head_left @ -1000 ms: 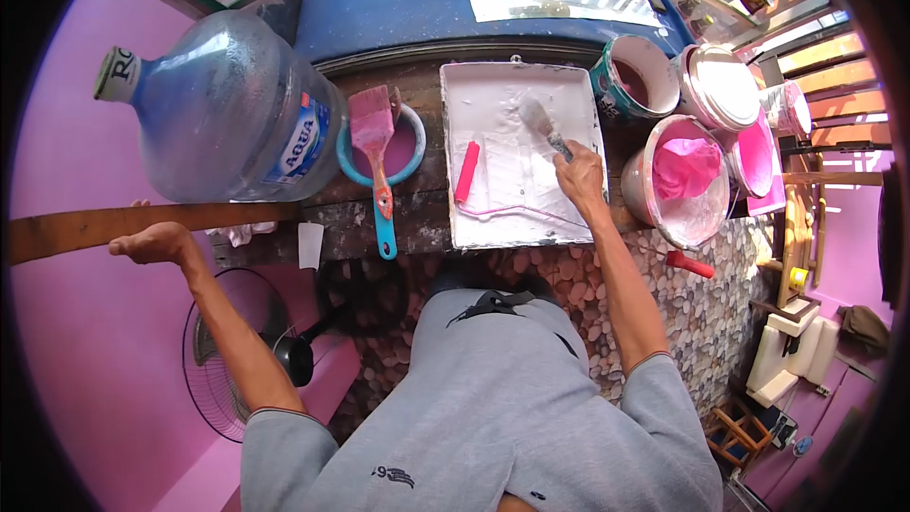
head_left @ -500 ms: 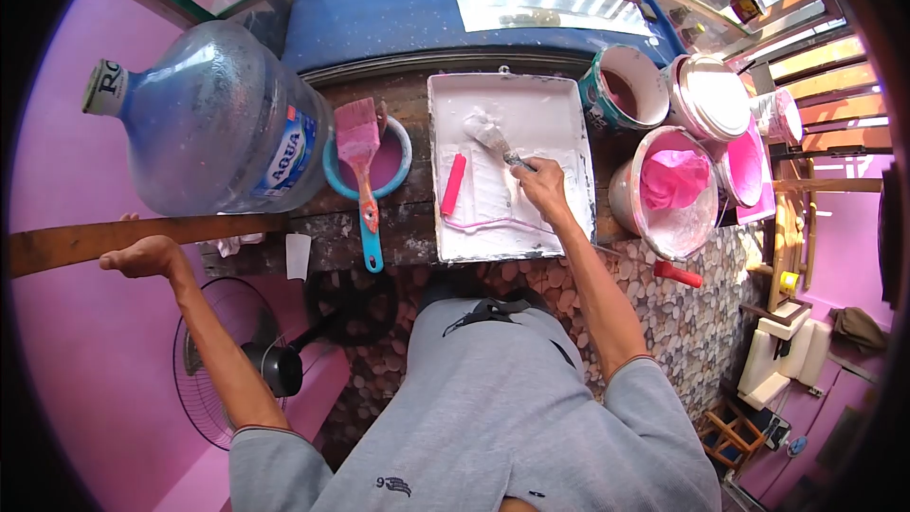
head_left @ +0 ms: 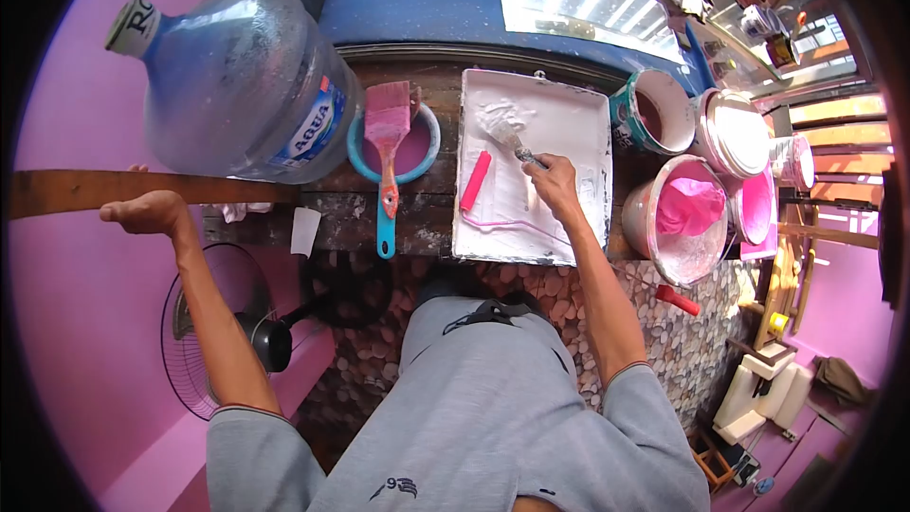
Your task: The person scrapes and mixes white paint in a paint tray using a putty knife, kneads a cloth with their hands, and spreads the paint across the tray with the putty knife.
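Note:
My right hand [head_left: 555,185] is closed round the handle of a paintbrush [head_left: 519,146]. Its bristles rest in thick white paint near the upper left of a white paint tray [head_left: 569,95]. A paint roller with a pink-red handle [head_left: 476,181] lies in the same tray. At the left, my left hand [head_left: 152,215] grips a long brown wooden board [head_left: 218,190], palm on the near side and fingertips showing at the far edge. Between the hands, a wide pink-stained brush [head_left: 387,123] lies across a blue-rimmed bowl [head_left: 432,147] of pink paint.
A large water bottle [head_left: 246,85] lies tilted behind the board. Right of the tray are a bucket [head_left: 697,251] with pink cloth, a green paint can [head_left: 630,114] and a lidded tub [head_left: 739,133]. A fan [head_left: 270,341] stands below left; a red handle [head_left: 678,301] shows below the bucket.
The camera view has shifted, so the tray, bowl and bottle appear farther right. Both hands keep their holds, and the brush stays in the white paint at the tray's upper left.

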A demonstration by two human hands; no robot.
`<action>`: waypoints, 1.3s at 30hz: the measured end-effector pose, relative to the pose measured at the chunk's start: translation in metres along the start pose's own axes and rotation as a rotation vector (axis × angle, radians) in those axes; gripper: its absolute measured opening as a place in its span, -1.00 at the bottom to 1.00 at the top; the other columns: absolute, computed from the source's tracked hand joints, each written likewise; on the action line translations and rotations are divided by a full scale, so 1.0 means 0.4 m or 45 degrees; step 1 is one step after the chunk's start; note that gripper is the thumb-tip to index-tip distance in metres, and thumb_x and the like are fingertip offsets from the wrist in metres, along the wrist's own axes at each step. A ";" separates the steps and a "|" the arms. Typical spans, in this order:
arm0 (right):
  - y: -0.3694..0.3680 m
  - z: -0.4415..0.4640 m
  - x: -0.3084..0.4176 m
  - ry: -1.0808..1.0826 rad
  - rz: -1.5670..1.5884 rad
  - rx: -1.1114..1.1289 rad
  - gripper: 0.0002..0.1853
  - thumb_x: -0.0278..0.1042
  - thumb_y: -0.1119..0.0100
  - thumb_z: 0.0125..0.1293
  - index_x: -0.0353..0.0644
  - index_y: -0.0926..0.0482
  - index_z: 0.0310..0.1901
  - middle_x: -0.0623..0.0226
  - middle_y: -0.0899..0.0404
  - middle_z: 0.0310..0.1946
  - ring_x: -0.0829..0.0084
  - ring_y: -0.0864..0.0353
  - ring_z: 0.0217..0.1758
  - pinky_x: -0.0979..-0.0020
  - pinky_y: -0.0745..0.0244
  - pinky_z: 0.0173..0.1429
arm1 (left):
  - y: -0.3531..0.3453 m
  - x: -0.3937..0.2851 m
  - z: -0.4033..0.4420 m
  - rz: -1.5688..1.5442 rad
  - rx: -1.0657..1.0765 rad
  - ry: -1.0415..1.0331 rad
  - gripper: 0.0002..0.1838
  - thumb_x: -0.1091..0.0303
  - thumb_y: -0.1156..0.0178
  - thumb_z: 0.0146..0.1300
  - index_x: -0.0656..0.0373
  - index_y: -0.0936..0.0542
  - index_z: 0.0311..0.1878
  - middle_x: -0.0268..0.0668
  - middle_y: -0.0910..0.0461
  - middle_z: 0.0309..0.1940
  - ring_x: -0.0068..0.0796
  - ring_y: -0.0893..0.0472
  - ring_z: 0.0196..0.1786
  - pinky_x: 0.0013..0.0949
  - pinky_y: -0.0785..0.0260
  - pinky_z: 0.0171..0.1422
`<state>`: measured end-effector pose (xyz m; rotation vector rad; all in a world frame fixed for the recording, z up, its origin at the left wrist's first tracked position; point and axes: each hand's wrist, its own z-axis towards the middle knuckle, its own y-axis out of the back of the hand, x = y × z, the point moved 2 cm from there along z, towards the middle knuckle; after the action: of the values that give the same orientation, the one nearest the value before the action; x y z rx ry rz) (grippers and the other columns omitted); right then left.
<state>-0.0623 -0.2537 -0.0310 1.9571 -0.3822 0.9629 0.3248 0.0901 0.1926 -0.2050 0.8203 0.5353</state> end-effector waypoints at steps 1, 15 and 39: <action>0.001 -0.001 0.001 -0.115 0.061 0.095 -0.64 -0.18 -0.20 0.06 -0.28 -0.68 -0.19 -0.04 -0.62 -0.47 0.09 -0.64 -0.35 0.21 -0.47 -0.14 | -0.001 -0.005 -0.002 -0.013 -0.011 0.000 -0.25 -0.10 0.65 0.46 0.47 -0.34 -0.26 -0.02 -0.60 -0.44 -0.30 -0.60 -0.40 -0.36 -0.60 -0.19; 0.003 0.018 0.010 0.092 -0.019 -0.131 -0.63 -0.20 -0.19 0.06 -0.30 -0.67 -0.18 -0.11 -0.61 -0.44 0.06 -0.64 -0.32 0.23 -0.48 -0.11 | -0.001 -0.023 -0.016 0.158 0.028 -0.019 -0.14 -0.22 0.72 0.41 0.47 -0.35 -0.17 -0.04 -0.58 -0.41 -0.27 -0.60 -0.33 -0.32 -0.60 -0.14; -0.030 0.065 0.014 0.147 -0.058 -0.124 -0.70 -0.22 -0.13 0.02 -0.30 -0.66 -0.35 -0.14 -0.60 -0.40 -0.10 -0.59 -0.26 0.11 -0.47 -0.08 | -0.005 -0.022 -0.015 -0.016 -0.026 0.029 -0.19 -0.21 0.66 0.43 0.42 -0.37 -0.28 -0.08 -0.54 -0.44 -0.28 -0.54 -0.38 -0.32 -0.53 -0.16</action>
<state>-0.0390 -0.2681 -0.0415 1.8063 -0.3119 1.0041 0.3171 0.0828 0.1951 -0.2352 0.8351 0.5309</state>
